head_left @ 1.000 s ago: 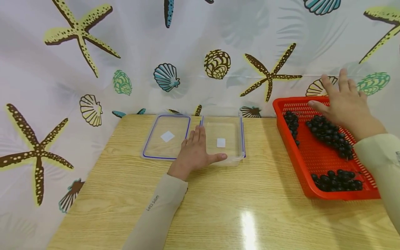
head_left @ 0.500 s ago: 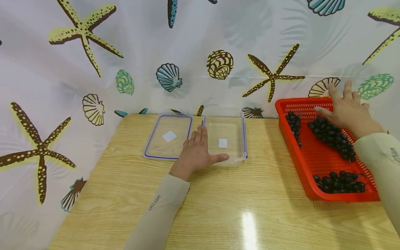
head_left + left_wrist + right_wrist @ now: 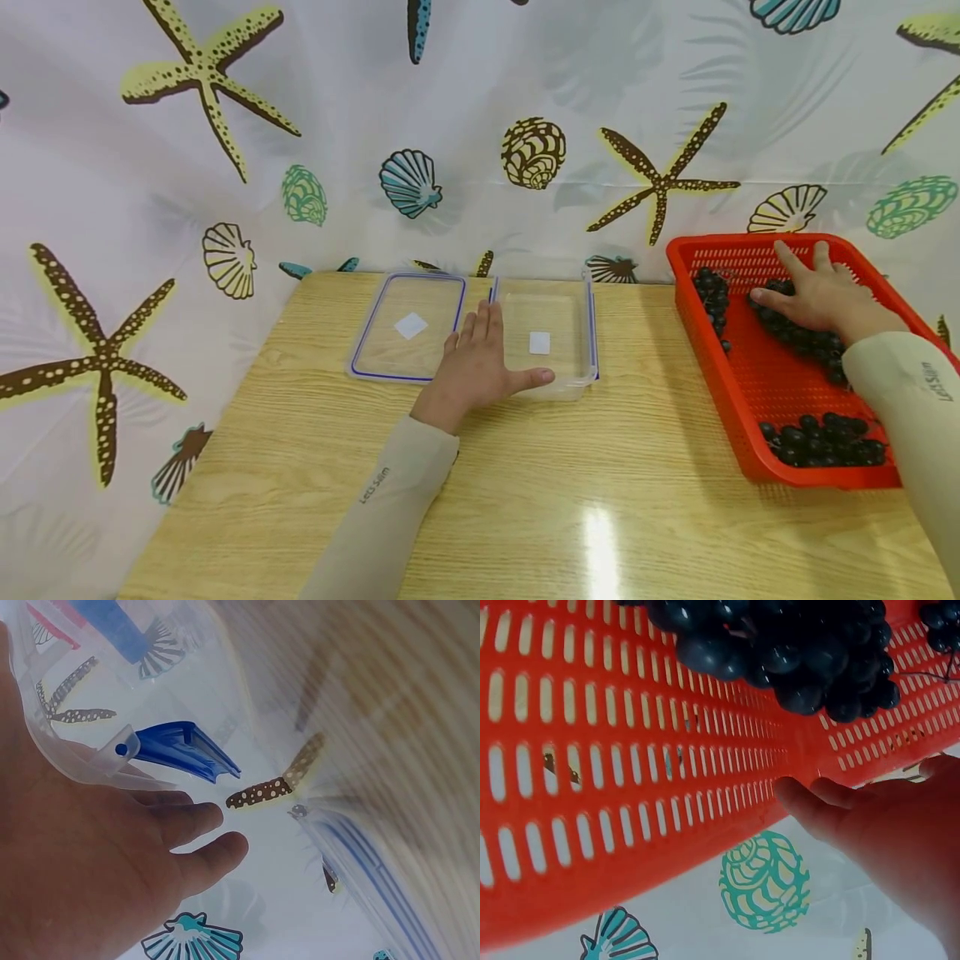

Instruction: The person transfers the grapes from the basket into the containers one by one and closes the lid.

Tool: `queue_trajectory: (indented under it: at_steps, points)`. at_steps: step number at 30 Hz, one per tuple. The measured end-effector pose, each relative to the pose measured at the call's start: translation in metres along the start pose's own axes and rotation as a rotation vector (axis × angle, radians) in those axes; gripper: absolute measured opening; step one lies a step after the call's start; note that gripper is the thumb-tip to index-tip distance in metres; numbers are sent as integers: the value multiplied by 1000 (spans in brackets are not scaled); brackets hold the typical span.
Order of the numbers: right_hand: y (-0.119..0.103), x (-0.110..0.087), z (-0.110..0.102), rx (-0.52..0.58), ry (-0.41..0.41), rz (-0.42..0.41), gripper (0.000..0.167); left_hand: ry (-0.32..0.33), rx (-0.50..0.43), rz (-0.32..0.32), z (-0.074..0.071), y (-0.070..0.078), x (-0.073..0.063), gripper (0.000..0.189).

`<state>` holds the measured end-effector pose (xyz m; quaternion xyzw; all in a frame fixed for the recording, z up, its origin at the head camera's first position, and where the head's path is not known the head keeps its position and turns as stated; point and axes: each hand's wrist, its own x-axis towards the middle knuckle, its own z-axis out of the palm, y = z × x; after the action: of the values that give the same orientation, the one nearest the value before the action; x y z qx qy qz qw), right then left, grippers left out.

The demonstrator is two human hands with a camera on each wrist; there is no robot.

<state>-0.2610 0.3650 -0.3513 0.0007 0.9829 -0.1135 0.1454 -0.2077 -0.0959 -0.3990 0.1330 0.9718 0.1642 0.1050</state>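
My left hand rests against the left side of a clear plastic food container, fingers straight and thumb stretched along its front. A blue clip of the container shows just beyond those fingers in the left wrist view. Over a red perforated basket, my right hand reaches down with spread fingers. Beneath it lies the middle bunch of dark grapes, partly covered by the hand. In the right wrist view, the grapes are apart from the fingertips.
A clear lid with a blue seal lies flat left of the container. Two more grape bunches sit in the basket, one by its left wall and one at the front. A patterned cloth hangs behind the wooden table.
My right hand has come down from above the basket's back rim to over the middle grape bunch. The left hand has stayed at the container. The head view has shifted slightly.
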Motion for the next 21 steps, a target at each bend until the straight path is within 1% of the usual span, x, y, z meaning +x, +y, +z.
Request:
queue_trajectory:
  at_steps: [2, 6, 8, 13, 15, 21]
  points:
    - [2, 2, 4, 9, -37, 6, 110, 2, 0, 0, 0, 0, 0, 127]
    - [6, 5, 10, 36, -85, 22, 113, 2, -1, 4, 0, 0, 0, 127]
    - [6, 5, 12, 43, -108, 26, 112, 3, 0, 7, 1, 0, 0, 127]
    - [7, 7, 18, 50, -179, -5, 106, 4, 9, 14, 2, 1, 1, 127]
    - [7, 7, 20, 40, -195, -19, 103, 5, 13, 13, 1, 1, 1, 126]
    - [6, 9, 24, -6, -203, -2, 99, -2, 11, 10, 1, 1, 1, 126]
